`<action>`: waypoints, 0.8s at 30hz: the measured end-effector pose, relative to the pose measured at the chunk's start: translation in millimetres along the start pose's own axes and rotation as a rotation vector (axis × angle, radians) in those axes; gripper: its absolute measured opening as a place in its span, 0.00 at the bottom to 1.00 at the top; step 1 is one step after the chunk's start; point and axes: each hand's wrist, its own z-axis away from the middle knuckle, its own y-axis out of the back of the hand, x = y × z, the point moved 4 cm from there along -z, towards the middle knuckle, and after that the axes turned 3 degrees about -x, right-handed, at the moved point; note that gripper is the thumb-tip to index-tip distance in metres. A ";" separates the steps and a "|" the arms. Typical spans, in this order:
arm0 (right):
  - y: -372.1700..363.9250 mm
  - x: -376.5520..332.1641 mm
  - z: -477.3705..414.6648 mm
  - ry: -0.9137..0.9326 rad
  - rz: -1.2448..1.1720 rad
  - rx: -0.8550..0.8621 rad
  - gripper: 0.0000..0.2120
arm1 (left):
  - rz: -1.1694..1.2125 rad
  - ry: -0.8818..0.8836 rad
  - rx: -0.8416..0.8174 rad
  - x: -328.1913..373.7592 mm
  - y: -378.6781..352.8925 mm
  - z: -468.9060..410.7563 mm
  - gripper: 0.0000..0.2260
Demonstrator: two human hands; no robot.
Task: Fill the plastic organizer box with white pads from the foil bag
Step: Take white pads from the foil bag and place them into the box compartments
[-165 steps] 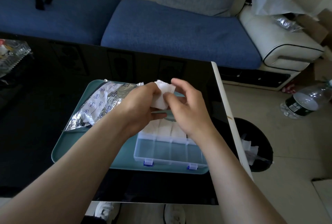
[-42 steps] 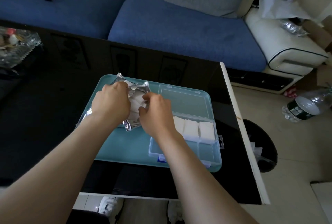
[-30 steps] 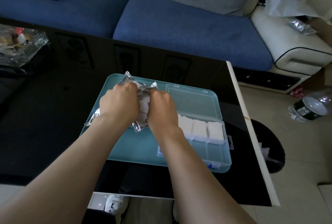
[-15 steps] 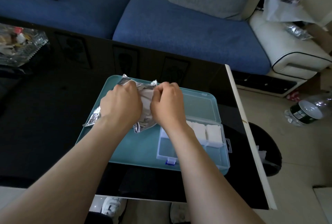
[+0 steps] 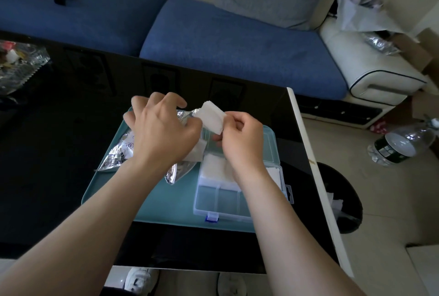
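Right hand [image 5: 240,138] pinches one white pad [image 5: 212,117] in curled fingers [image 5: 235,119], above the open organizer box [image 5: 219,204]. Left hand [image 5: 161,134], fingers spread and slack, hovers over the foil bag [image 5: 116,155]. Box and bag lie on a teal tray [image 5: 164,203] on the black bench [image 5: 59,141]

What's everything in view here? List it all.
table: one, glossy black, under everything
tray: one, teal, on the table
foil bag: one, silver, on the tray's left, under the left hand
organizer box: one, clear, open, on the tray's right
stored pads: several, white, box's far row
white pad: one, white, raised between the hands
glass dish: one, clear, table's far left
sofa: one, blue, behind the table
bottle: one, clear, on the floor, right
bin: one, black, beside the table, right
left hand: one, over the foil bag
right hand: one, pinching the white pad
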 end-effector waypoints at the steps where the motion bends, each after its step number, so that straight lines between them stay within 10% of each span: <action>1: 2.7 -2.3 3.0 -0.050 -0.093 -0.013 0.06 | 0.041 -0.014 0.035 5.3 2.5 1.0 0.19; 14: 14.2 -25.4 19.1 -0.111 -0.286 -0.261 0.06 | 0.674 0.161 -0.125 27.0 -5.3 2.7 0.07; 24: 4.1 1.8 13.2 0.226 0.485 -0.227 0.10 | 0.867 0.310 -0.135 12.8 -0.4 -1.4 0.10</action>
